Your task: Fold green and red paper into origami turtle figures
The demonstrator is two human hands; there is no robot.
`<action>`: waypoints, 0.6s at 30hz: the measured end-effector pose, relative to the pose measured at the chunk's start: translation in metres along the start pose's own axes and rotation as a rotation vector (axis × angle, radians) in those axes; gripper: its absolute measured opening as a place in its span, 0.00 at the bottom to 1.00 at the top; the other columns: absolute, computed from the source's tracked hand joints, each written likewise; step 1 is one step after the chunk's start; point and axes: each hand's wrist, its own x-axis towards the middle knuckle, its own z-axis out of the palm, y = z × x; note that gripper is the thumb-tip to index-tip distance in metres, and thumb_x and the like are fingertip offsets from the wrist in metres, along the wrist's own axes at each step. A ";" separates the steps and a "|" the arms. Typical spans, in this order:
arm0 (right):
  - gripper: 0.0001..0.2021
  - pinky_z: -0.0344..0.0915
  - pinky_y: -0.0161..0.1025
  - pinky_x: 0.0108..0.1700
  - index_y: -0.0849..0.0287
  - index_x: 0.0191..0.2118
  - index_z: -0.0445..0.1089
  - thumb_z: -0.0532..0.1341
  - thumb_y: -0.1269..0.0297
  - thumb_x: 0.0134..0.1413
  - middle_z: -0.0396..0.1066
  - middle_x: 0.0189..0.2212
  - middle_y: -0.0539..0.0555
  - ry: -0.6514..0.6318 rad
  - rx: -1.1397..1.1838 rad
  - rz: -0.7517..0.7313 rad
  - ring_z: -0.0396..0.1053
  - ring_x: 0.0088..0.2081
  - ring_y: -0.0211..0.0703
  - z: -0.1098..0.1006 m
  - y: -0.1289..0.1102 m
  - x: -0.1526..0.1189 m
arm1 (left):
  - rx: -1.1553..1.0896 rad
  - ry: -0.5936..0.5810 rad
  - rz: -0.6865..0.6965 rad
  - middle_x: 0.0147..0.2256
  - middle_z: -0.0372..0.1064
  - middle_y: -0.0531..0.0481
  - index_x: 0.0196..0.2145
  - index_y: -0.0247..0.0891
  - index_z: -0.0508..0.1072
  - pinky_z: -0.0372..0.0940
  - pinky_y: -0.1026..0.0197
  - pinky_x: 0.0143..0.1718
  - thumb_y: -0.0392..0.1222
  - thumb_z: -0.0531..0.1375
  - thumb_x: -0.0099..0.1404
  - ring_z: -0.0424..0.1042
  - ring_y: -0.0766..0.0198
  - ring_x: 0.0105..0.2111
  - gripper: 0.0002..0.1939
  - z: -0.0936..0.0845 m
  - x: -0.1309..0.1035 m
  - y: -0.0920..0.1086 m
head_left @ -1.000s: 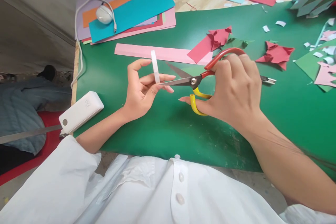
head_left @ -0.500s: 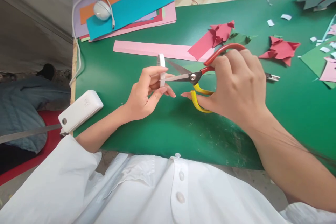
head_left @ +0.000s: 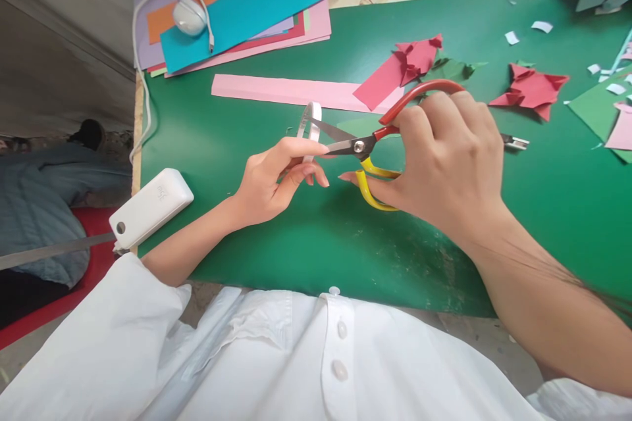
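My left hand [head_left: 274, 177] is closed on a narrow white roll of tape [head_left: 315, 120], held upright between thumb and fingers above the table. In my right hand [head_left: 451, 151] is a pair of scissors [head_left: 359, 146] with one red and one yellow handle. The blades are apart and point left. Their tips reach the roll and my left fingers; whether they touch the tape I cannot tell. Behind them lies a long pink paper strip [head_left: 276, 91], with a red paper piece [head_left: 378, 82] across its right end. A silver-tipped thing [head_left: 516, 143] sticks out beyond my right hand, mostly hidden.
Coloured paper sheets [head_left: 247, 10] are stacked at the back left, with a white mouse-like device [head_left: 190, 16] and cable on top. A white power bank [head_left: 152, 209] sits at the left edge. Red folded paper [head_left: 536, 91] and white scraps [head_left: 542, 27] lie to the right.
The roll of tape has turned from nearly edge-on so that its ring opening shows, and my left forefinger has come down nearer the blades. The scissors have hardly moved.
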 end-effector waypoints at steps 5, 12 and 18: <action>0.28 0.59 0.46 0.40 0.60 0.43 0.66 0.50 0.36 0.63 0.67 0.36 0.62 -0.026 -0.008 -0.003 0.64 0.39 0.52 0.000 -0.002 -0.002 | 0.041 0.003 0.036 0.37 0.76 0.56 0.49 0.48 0.70 0.75 0.66 0.33 0.34 0.53 0.76 0.81 0.69 0.34 0.11 0.000 -0.001 -0.003; 0.21 0.52 0.40 0.31 0.59 0.36 0.67 0.52 0.45 0.66 0.64 0.26 0.55 0.248 -0.008 -0.052 0.61 0.30 0.42 0.000 -0.005 -0.002 | -0.015 0.007 0.030 0.32 0.76 0.55 0.46 0.45 0.70 0.75 0.67 0.31 0.30 0.53 0.75 0.81 0.68 0.33 0.12 0.001 -0.002 -0.004; 0.22 0.44 0.37 0.26 0.58 0.32 0.67 0.55 0.43 0.64 0.59 0.20 0.51 0.323 0.028 -0.053 0.57 0.26 0.38 0.000 -0.005 -0.002 | -0.017 0.032 0.010 0.32 0.78 0.56 0.42 0.45 0.71 0.75 0.65 0.30 0.31 0.54 0.74 0.80 0.68 0.32 0.09 0.001 -0.001 -0.004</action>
